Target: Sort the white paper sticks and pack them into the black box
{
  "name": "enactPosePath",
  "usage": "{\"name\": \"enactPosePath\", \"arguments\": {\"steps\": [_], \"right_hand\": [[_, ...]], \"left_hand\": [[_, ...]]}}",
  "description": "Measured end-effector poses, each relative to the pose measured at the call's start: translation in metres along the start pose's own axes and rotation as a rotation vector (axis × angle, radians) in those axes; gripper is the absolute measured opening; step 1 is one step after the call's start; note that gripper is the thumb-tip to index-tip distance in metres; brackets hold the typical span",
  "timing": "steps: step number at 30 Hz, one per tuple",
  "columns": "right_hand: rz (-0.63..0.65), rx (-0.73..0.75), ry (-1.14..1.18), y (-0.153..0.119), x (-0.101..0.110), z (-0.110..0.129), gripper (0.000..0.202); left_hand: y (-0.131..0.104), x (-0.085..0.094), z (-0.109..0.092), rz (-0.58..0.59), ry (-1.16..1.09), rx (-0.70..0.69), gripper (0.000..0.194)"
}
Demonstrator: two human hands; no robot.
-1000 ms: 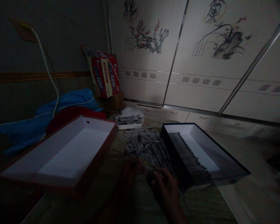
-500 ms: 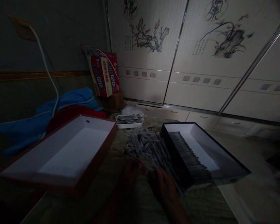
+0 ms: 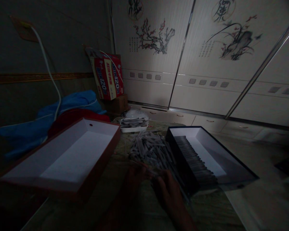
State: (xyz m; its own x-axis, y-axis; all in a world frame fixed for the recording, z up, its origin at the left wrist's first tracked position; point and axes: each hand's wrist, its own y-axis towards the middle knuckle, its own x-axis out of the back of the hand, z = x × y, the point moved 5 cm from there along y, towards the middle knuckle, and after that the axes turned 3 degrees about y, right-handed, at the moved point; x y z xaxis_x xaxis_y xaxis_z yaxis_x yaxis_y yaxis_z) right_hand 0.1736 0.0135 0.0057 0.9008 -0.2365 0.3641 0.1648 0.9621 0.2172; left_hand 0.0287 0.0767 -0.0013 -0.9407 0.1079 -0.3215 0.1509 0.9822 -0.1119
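In dim light my left hand (image 3: 134, 178) and my right hand (image 3: 167, 189) are close together at the near side of a pile of thin pen-like sticks (image 3: 151, 147). The fingers of both hands are closed. A thin pale piece runs between them, too dark to name. Right of the pile, a dark box (image 3: 221, 149) with a white inside holds a row of dark slim sticks (image 3: 195, 157) laid side by side. Several more sticks lie in a small white tray (image 3: 134, 129) behind the pile.
A red-brown box (image 3: 98, 160) with a white inside stands at the left. Blue cloth (image 3: 69, 104) and a white cable (image 3: 47, 64) lie beyond it. A red carton (image 3: 108, 77) sits at the back, before the sliding cabinet doors (image 3: 149, 64). Everything rests on a greenish table (image 3: 207, 211).
My right hand has shifted very slightly up, with its fingers still closed. My left hand stays nearly in place, and the boxes and pile look the same.
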Motion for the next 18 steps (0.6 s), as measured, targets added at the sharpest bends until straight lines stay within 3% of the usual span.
{"name": "enactPosePath", "arguments": {"steps": [6,9,12,18], "right_hand": [[-0.003,0.017,-0.012,0.000,-0.005,-0.008,0.027],[-0.022,0.019,-0.055,0.000,-0.005,-0.009,0.032],[-0.005,0.033,-0.066,-0.001,-0.002,-0.002,0.024],[-0.003,0.074,-0.111,-0.001,-0.002,-0.001,0.026]], "left_hand": [[0.000,-0.002,0.004,0.074,0.030,0.006,0.025],[-0.002,-0.002,0.002,0.042,0.038,0.018,0.025],[-0.001,0.001,0.002,-0.006,0.045,0.017,0.026],[0.000,0.001,0.005,0.049,0.042,-0.003,0.025]]}}
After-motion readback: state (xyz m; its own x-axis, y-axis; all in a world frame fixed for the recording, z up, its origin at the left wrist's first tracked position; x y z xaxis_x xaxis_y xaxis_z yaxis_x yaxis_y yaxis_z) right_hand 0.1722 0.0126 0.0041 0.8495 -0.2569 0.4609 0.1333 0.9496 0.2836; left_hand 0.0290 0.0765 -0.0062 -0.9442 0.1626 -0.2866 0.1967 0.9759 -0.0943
